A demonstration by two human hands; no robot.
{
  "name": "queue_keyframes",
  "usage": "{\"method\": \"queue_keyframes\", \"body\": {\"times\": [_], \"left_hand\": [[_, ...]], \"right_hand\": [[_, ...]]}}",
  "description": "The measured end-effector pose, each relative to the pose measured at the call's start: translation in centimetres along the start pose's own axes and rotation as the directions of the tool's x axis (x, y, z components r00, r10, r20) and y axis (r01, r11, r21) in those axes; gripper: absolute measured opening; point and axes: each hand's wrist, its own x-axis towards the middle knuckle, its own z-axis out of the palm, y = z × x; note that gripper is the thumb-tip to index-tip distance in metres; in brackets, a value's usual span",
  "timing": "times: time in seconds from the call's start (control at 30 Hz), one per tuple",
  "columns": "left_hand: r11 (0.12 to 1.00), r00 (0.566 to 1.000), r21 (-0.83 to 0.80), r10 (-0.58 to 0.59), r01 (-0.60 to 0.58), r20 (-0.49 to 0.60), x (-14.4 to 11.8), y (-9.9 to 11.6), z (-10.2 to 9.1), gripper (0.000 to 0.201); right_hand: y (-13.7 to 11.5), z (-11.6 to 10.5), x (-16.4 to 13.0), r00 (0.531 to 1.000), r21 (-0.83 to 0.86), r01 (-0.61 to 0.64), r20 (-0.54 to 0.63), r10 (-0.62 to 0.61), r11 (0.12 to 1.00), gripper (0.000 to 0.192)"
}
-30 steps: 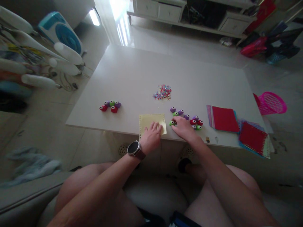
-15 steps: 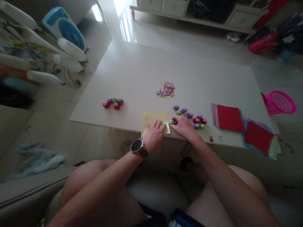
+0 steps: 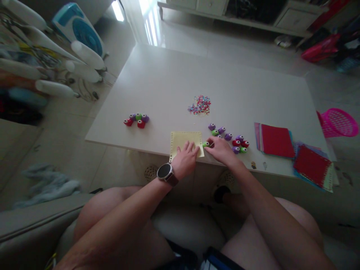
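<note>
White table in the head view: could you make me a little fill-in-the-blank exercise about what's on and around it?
1. The sheet of paper under the left hand is coloured ____.
2. The craft punch held by the right hand is mostly ____.
3. A wristwatch is worn on the person's ____ wrist.
4. The plastic basket past the right end of the table is coloured ____.

Missing words: yellow; green; left; pink.

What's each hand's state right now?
Left hand: open, resting on the yellow sheet.
Right hand: closed on a small green punch, by the sheet's right edge.
</note>
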Motion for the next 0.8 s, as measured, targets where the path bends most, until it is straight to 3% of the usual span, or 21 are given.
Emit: {"method": "queue_keyframes", "body": {"times": [0.37, 0.57, 0.8], "left_hand": [[1.000, 1.000, 0.006, 0.014, -0.014, 0.010, -0.08, -0.13, -0.01, 0.057], [1.000, 1.000, -0.011, 0.016, -0.016, 0.021, -0.05, -0.22, -0.27, 0.056], [1.000, 0.999, -0.017, 0.023, -0.023, 0.043, -0.16, -0.08, -0.85, 0.057]], "right_hand": [[-0.15, 0.23, -0.02, 0.996, 0.051, 0.086, -0.001, -0.086, 0.995, 0.015], [-0.20, -0.15, 0.24, 1.000, 0.182, -0.020, 0.026, 0.015, 0.983, 0.011], [-0.35, -0.48, 0.36, 0.995, 0.261, -0.062, 0.086, 0.041, 0.963, 0.008]]}}
